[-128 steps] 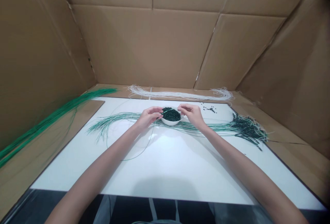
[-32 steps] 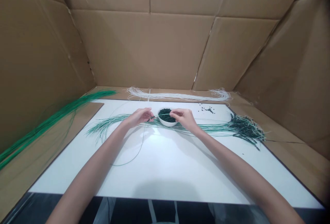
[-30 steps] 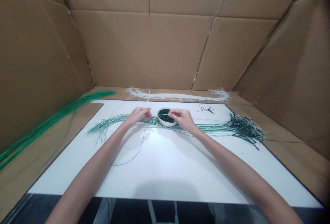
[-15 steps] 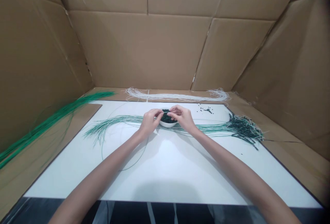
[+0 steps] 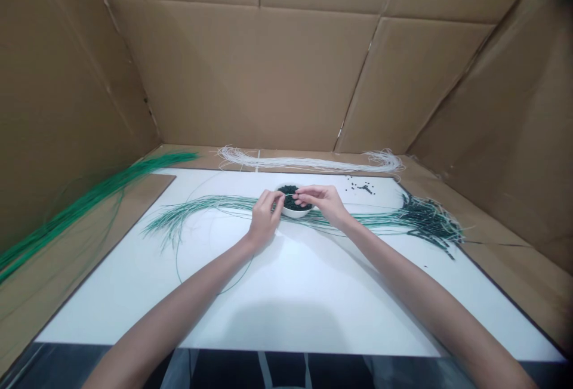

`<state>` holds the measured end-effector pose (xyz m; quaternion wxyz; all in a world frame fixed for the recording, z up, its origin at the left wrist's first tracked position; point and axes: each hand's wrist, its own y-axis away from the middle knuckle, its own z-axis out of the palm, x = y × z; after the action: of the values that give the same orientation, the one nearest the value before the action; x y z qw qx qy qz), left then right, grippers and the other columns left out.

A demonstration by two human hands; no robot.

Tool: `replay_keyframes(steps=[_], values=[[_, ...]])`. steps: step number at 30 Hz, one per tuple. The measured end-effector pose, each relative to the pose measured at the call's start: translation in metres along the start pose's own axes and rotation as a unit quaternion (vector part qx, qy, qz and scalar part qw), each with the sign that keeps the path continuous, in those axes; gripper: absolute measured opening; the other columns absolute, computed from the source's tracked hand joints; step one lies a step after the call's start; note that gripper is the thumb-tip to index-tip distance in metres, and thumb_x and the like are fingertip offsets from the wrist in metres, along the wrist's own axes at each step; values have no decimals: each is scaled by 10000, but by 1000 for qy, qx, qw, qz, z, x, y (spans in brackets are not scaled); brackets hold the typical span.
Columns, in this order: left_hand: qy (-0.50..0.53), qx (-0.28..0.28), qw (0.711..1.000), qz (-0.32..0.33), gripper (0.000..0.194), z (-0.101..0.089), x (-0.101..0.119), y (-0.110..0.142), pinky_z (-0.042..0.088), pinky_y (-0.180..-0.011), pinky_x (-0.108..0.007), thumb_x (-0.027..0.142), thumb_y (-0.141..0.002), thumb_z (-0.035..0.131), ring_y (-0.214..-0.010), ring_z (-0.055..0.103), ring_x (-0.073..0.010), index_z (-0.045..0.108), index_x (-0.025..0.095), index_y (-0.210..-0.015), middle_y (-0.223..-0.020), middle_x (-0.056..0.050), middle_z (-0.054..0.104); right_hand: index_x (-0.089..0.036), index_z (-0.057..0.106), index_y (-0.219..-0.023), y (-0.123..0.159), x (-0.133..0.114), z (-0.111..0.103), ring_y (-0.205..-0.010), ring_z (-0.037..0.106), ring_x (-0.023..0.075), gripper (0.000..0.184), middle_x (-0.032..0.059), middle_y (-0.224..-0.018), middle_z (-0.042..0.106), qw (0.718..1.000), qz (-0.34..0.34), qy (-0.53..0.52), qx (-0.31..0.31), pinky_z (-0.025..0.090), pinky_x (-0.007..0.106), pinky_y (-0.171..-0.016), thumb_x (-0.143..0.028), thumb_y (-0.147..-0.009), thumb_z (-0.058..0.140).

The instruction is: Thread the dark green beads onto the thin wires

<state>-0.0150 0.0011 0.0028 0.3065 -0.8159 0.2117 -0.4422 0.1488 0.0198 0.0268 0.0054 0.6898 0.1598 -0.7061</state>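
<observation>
Both hands met over the middle of the white surface (image 5: 290, 293), their fingertips close together above a small white bowl (image 5: 296, 213) filled with dark beads (image 5: 287, 190). The left hand (image 5: 265, 217) had its grip closed, thumb and fingers pinching a thin strand (image 5: 289, 195) at the bowl's near left side. The right hand (image 5: 326, 203) pinched the same strand from the other side, its grip closed as well, so that the short stretch between them crossed over the beads.

A green strand (image 5: 242, 275) curved across the surface beside the left forearm. A long bundle of green strands (image 5: 197, 203) lay crosswise, fanning out on the left; the bowl and hands hid its middle, and dark beaded ends (image 5: 432, 221) heaped at the right. Loose beads (image 5: 366, 188) lay scattered beyond the right hand. At the back, off the surface, stretched a white bundle (image 5: 308, 164), and a brighter green bundle (image 5: 102, 192) ran along the left cardboard wall (image 5: 58, 90).
</observation>
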Motion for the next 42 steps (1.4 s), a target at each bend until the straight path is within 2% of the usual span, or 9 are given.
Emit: replay_keyframes(steps=[7, 18, 42], values=[[16, 6, 1000, -8, 138, 3, -2, 1, 388, -615, -211, 259, -817, 432, -624, 462, -92, 542, 176, -817, -737, -9, 525, -143, 660, -753, 1, -5, 0, -611, 619, 138, 239, 58, -732, 677, 1000, 10, 17, -9, 496, 270, -607, -313, -585, 672], [12, -10, 1000, 4, 152, 3, 1, -1, 385, -607, -211, 261, -817, 427, -591, 447, -89, 550, 173, -806, -726, -8, 537, -139, 653, -770, 0, 4, -2, -598, 615, 132, 245, 65, -742, 676, 1000, 0, 21, -11, 492, 261, -592, -315, -600, 664], [3, -29, 999, 24, 150, 2, 5, 1, 385, -600, -214, 241, -813, 427, -626, 482, -99, 560, 176, -794, -727, -16, 557, -150, 668, -750, 1, -1, -1, -583, 600, 124, 246, 49, -718, 668, 1000, -6, 26, 3, 490, 253, -563, -331, -583, 669]])
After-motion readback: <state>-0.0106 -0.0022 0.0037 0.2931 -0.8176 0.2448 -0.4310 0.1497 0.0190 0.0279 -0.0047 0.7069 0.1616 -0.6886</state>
